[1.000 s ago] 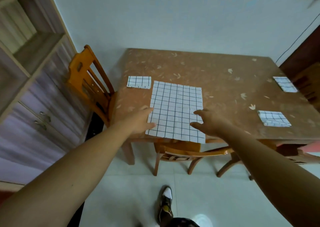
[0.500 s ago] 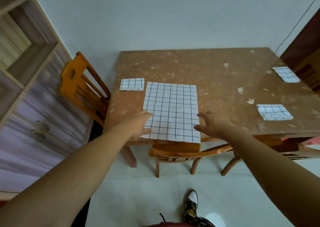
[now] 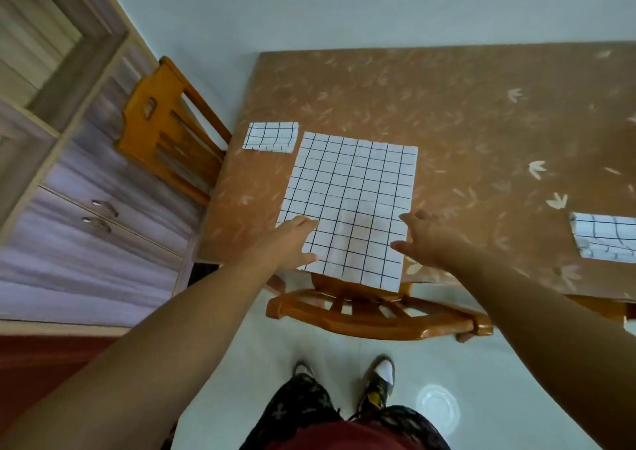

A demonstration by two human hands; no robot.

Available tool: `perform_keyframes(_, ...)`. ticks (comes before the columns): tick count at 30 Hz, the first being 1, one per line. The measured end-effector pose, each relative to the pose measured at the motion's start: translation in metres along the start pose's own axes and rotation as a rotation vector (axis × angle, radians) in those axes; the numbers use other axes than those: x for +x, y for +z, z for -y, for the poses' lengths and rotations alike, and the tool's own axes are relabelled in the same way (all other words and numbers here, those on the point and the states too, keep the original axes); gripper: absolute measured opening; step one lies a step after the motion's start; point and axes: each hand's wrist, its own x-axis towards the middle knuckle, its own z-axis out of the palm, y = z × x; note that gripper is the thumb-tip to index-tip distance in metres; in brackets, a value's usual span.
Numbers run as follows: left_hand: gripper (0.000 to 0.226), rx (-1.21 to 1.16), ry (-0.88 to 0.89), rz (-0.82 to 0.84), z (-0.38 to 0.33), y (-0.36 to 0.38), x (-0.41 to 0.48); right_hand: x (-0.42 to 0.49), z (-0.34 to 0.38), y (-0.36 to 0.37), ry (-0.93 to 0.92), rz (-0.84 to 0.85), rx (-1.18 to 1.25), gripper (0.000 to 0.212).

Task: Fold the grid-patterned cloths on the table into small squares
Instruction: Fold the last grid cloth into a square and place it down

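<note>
A large white cloth with a black grid (image 3: 351, 202) lies spread flat on the brown table (image 3: 464, 122), its near edge hanging a little over the table's front. My left hand (image 3: 290, 243) rests on the cloth's near left corner with fingers fairly straight. My right hand (image 3: 425, 239) is at the cloth's near right edge, fingers spread and touching it. A small folded grid cloth (image 3: 271, 137) sits just beyond the large cloth's far left corner. Another folded grid cloth (image 3: 604, 238) lies at the right edge of the view.
One orange wooden chair (image 3: 375, 312) is tucked under the table's front edge, right below the cloth. A second orange chair (image 3: 172, 133) stands at the table's left side. A cabinet with drawers (image 3: 86, 215) lines the left wall. My feet stand on the pale floor.
The camera has tilted down and moved closer, so the table looks larger. Both hands stay at the cloth's near corners; the cloth remains flat.
</note>
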Motion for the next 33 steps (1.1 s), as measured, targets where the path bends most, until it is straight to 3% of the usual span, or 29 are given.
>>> perform_keyframes(12,0.083,0.008,0.037,0.013,0.052,0.015,0.108,0.091,-0.013,0.044,0.047,0.066,-0.018,0.079)
perform_keyframes(19,0.083,0.12,0.079,-0.05,0.08,0.026,0.18,0.155,0.002,0.058,0.03,-0.004,-0.061,0.088)
perform_keyframes(28,0.091,0.138,0.115,-0.053,0.099,0.038,0.227,0.199,0.009,0.093,0.098,-0.029,-0.041,0.083)
perform_keyframes(33,0.083,0.146,0.118,-0.159,0.103,0.048,0.222,0.193,0.012,0.1,0.102,-0.129,-0.054,0.069)
